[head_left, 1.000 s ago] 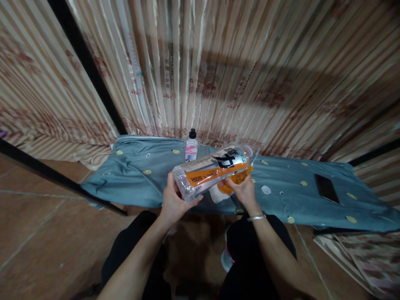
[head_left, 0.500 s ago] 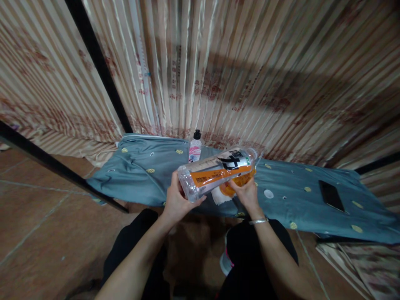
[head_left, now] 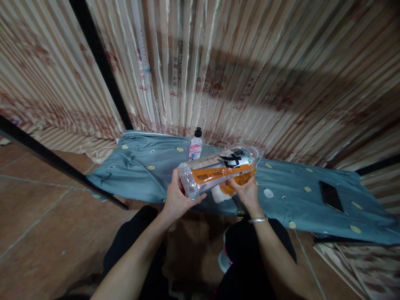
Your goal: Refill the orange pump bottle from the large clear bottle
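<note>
Against a second ago, the whole scene sits slightly farther right in view, while both grips stay the same — the left hand (head_left: 177, 199) clasps the base of a tilted clear bottle (head_left: 218, 170), and the right hand (head_left: 248, 193) grips a see-through orange object (head_left: 244, 179), partly hidden beneath it, over the blue-green cloth (head_left: 137, 177). The bottle's silver-and-orange label (head_left: 229, 162) bears bold black characters; its smaller print is too blurred to read — like that on the pink-labelled squeeze bottle (head_left: 195, 151) behind
</note>
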Demonstrator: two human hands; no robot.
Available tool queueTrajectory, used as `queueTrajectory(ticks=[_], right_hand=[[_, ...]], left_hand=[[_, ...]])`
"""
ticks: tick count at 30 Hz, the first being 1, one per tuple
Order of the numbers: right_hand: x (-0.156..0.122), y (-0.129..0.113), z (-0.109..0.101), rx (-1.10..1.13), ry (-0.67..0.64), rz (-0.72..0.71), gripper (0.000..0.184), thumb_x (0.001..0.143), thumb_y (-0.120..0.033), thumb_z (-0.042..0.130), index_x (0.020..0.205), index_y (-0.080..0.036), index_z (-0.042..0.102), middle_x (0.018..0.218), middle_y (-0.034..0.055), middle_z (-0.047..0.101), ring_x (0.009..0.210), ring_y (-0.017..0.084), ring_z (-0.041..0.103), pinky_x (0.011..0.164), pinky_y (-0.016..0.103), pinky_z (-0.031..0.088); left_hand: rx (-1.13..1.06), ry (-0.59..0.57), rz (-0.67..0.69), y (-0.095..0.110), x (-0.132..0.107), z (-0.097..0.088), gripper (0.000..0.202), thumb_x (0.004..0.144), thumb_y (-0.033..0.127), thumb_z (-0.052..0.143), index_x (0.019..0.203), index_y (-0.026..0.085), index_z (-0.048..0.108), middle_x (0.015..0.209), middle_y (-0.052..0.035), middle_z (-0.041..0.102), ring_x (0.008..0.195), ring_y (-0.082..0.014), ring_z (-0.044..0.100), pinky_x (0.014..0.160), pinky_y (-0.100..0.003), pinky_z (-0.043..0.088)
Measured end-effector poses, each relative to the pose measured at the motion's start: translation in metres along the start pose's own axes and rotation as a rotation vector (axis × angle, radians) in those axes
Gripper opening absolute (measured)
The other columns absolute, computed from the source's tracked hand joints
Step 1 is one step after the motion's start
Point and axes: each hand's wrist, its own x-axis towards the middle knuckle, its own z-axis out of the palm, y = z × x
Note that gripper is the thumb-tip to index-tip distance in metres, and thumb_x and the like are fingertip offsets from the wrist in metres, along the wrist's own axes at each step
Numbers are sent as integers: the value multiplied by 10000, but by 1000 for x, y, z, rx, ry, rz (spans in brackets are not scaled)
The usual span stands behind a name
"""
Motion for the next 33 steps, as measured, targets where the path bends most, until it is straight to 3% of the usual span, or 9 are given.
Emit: queueTrajectory(ticks=[4, 11, 17, 24, 28, 33], right_hand=[[-1, -6, -2, 26, -25, 5, 1034, 599, -825, 827, 1346, -140, 619, 1273, 259, 798, 1218, 469, 759, 1043, 593, 603], [-1, -6, -1, 28, -25, 9, 1023, 595, -841, 807, 1326, -148, 628, 1225, 244, 813, 1165, 458, 776, 993, 580, 619], [0, -2, 0, 23, -1, -23, 990, 608, -819, 822, 1324, -161, 637, 1216, 230, 821, 1155, 433, 785, 988, 549, 626], [-1, -5, -2, 5, -20, 31, 1054, 583, -837, 800, 1344, -128, 634, 1226, 259, 807, 1170, 469, 770, 1011, 595, 612], [0, -1, -1, -1, -12, 30, 1039, 584, -812, 835, 1353, -144, 628, 1234, 247, 808, 1183, 456, 767, 1008, 574, 614], [1, 3, 1, -18, -15, 21, 1050, 590, -811, 850, 1366, -141, 620, 1237, 246, 810, 1171, 447, 771, 999, 561, 610]], left_hand=[[-1, -4, 10, -1, 0, 0, 769, 555, 373, 1025, 1167, 271, 571, 1049, -38, 838, 980, -317, 849, 834, -486, 731], [11, -1, 14, 3, 0, 0, 788, 559, 349, 1021, 1195, 273, 561, 1092, -55, 830, 1032, -339, 847, 904, -534, 723], [11, -1, 18, -2, 1, 0, 784, 556, 366, 1018, 1186, 275, 560, 1079, -40, 829, 1023, -320, 850, 896, -492, 723], [-7, -5, -27, -3, 0, 0, 792, 548, 401, 1029, 1181, 271, 572, 1047, -32, 825, 968, -306, 846, 840, -457, 727], [-13, -4, -9, -1, 0, 1, 800, 544, 379, 1029, 1186, 279, 562, 1059, -38, 832, 993, -326, 851, 853, -486, 728], [20, -19, 17, -1, 0, 0, 782, 579, 408, 1022, 1186, 264, 552, 1073, -42, 824, 1004, -309, 847, 845, -440, 728]])
